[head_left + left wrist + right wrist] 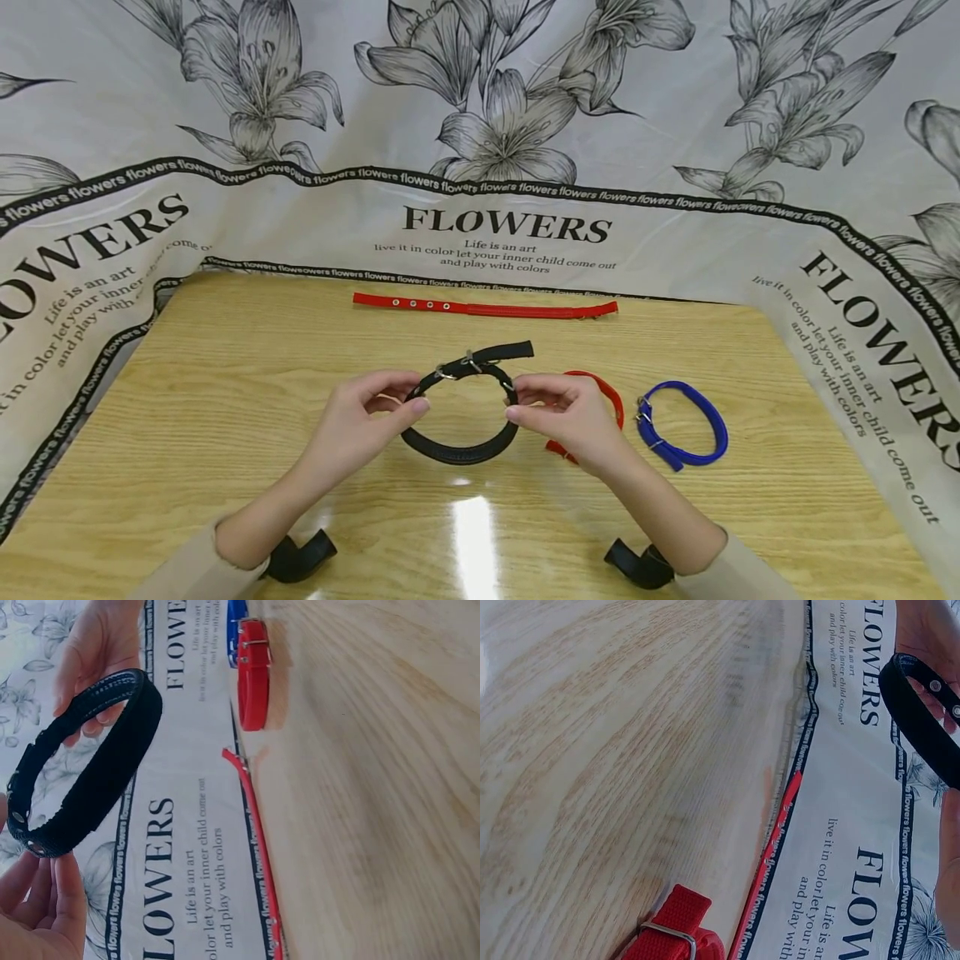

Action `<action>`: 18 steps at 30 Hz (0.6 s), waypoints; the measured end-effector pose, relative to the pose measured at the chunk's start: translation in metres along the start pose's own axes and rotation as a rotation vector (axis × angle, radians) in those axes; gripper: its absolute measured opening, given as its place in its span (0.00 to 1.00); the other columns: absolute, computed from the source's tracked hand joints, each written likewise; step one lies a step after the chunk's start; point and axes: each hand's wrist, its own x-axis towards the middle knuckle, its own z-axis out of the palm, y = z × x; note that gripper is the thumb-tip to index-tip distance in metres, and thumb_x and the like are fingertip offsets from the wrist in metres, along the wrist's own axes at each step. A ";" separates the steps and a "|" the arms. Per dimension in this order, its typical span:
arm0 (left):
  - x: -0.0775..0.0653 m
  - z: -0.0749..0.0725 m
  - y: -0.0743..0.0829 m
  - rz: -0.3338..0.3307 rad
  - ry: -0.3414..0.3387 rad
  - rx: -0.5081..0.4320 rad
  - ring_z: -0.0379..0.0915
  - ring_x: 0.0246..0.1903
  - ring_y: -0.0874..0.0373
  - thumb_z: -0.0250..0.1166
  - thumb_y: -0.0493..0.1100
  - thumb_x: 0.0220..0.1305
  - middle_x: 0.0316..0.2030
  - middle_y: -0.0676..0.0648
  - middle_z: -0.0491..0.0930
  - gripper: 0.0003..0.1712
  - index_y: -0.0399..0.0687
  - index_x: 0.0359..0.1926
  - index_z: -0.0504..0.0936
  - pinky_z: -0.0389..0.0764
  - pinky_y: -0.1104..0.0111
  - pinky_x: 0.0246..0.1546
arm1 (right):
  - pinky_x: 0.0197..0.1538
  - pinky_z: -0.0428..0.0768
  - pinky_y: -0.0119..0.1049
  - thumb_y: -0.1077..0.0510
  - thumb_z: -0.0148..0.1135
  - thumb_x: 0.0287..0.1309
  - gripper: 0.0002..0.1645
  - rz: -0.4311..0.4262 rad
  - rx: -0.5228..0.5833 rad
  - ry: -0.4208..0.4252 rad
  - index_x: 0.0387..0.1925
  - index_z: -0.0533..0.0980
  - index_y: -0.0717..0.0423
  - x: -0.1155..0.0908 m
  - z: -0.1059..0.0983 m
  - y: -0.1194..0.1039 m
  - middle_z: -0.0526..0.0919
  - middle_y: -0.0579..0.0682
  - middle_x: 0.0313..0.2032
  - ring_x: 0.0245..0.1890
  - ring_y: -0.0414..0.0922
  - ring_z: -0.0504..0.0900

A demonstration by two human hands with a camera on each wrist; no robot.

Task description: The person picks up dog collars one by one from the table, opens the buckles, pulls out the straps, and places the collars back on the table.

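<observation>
A black collar (457, 454), buckled into a loop, is held up over the table between both hands. Its metal buckle and D-ring are on the far side, and the strap's free end points right. My left hand (363, 421) pinches the left side of the loop between thumb and fingers. On the opposite side, my right hand (581, 423) pinches the band the same way. In the left wrist view the black collar (124, 776) shows its broad outer face and metal eyelets. The right wrist view catches only part of the collar (922, 727) at the right edge.
A red collar (517, 312) lies stretched out along the table's back edge. Another red collar (617, 404), looped, is partly hidden behind my right hand. To its right sits a looped blue collar (722, 429). Flower-printed cloth (502, 225) borders the wooden table (225, 358).
</observation>
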 end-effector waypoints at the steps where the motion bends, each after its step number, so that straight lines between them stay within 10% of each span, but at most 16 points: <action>1: 0.000 0.001 0.001 0.012 -0.002 0.002 0.75 0.37 0.57 0.68 0.39 0.56 0.36 0.46 0.80 0.15 0.38 0.45 0.81 0.80 0.69 0.39 | 0.38 0.82 0.34 0.67 0.69 0.47 0.20 0.005 0.007 -0.008 0.44 0.77 0.72 0.000 0.000 0.000 0.83 0.50 0.35 0.36 0.42 0.82; 18: -0.002 -0.001 0.001 0.047 0.037 -0.006 0.74 0.36 0.59 0.67 0.39 0.58 0.34 0.47 0.79 0.11 0.39 0.42 0.82 0.80 0.70 0.37 | 0.39 0.82 0.33 0.66 0.69 0.48 0.21 0.033 0.021 0.019 0.45 0.77 0.72 0.001 -0.002 0.000 0.84 0.51 0.35 0.36 0.42 0.83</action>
